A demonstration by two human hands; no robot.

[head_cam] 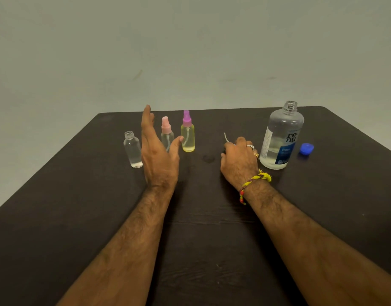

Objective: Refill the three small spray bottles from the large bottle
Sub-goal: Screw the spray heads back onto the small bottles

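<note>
My right grip [237,161] is curling around a spray head with its thin tube [225,137] and my left grip [159,149] is opening wide beside the uncapped small bottle [132,150], so I am judging I should steady it and lower the tube straight in, with the large bottle [281,138] standing uncapped right on the dark desk [57,217] before a plain pale wall [190,51].

Dark table [79,217]: 3 small bottles [132,150], large bottle [281,138], blue cap [306,149].
</note>
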